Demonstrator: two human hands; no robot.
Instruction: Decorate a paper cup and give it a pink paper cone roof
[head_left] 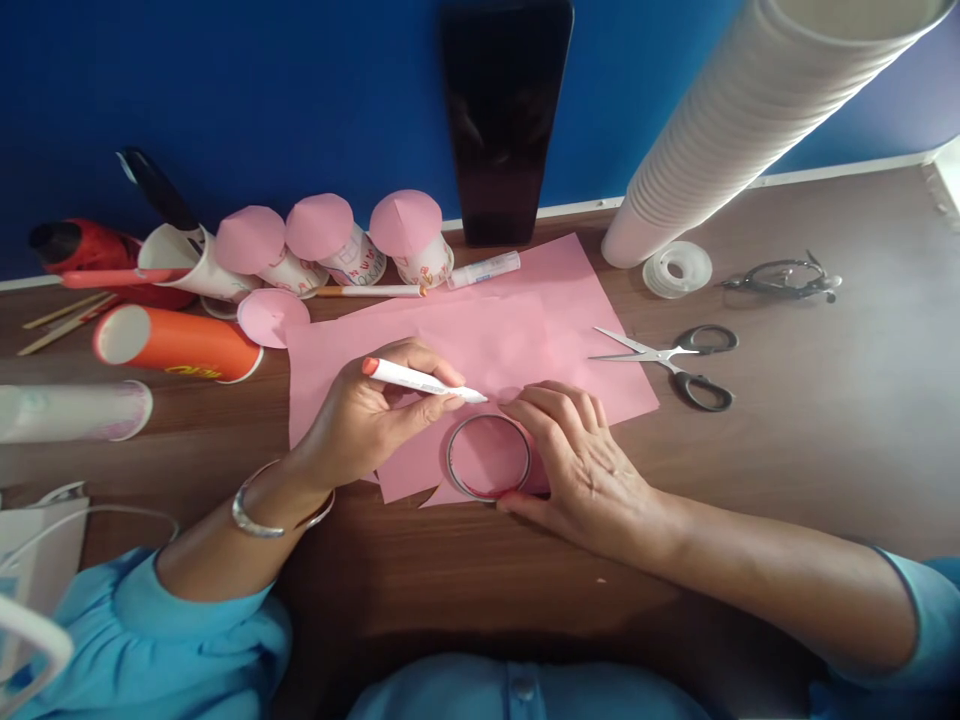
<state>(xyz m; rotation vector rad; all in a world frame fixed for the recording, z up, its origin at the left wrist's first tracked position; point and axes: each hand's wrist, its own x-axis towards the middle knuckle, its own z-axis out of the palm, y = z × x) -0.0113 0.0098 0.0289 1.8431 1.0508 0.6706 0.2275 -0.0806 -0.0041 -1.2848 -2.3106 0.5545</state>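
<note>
My left hand [382, 410] is closed around a white marker [420, 380] with an orange end. The marker's other end points down at the pink paper [480, 335], just above a thin round ring [451, 462] with a grey rim. My right hand [577, 460] grips the ring from its right side, thumb at the lower edge and bent fingers near the top. Pink shows through the ring's middle. Under both hands lie overlapping pink sheets, one with a cut edge near the front.
Pink-roofed paper cups [420, 250] stand along the back. Scissors [667, 358], a tape roll [677, 270] and glasses [784, 278] lie at right, below a tall cup stack [720, 130]. A glue stick [484, 270], phone [502, 130] and orange tube [180, 343] are also around.
</note>
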